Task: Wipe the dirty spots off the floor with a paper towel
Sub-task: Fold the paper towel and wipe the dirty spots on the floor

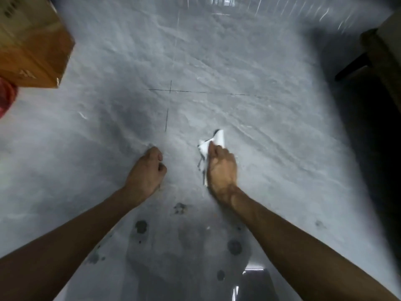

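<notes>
My right hand is shut on a crumpled white paper towel with dark smudges, held above the grey marbled floor. My left hand is curled into a fist with nothing visible in it, a little to the left of the right hand. Several dark dirty spots mark the floor nearer to me: a round spot, a patchy spot, another round spot and a smaller spot. A faint spot lies to the right of my right forearm.
A cardboard box stands at the upper left with something red beside it. Dark furniture with a leg stands at the upper right, casting deep shadow. Thin dark tile lines cross ahead of my hands.
</notes>
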Available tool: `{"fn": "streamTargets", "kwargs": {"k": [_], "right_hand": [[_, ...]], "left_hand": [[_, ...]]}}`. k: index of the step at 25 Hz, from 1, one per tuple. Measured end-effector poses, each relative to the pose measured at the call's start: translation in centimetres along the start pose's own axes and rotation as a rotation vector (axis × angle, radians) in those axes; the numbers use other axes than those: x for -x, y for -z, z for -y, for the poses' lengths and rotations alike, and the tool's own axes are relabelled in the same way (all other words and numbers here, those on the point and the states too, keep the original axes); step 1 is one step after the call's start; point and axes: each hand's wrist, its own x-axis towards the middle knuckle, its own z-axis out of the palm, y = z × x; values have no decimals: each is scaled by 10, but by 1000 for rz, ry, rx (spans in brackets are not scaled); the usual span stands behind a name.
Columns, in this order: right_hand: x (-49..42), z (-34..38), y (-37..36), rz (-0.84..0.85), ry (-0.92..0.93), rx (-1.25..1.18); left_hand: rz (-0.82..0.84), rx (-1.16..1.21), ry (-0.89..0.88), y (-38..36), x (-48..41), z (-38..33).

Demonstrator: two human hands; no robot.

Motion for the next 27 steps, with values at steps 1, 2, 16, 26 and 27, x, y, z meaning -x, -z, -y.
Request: {"fn": "streamTargets", "kwargs": {"k": [1,2,16,26,27], "right_hand": [[18,26,-10,4,206,-51],[38,44,-16,78,461,-80],[-44,-1,-6,-44,-299,117],[92,59,-5,394,1223,-94],[87,52,4,395,1104,-194]], "left_hand": [[-6,3,12,1,1,1],[-19,11,19,2,1,2],[-104,25,67,21,11,35],[-11,78,102,37,28,57],[-1,75,86,35,29,54]]}}
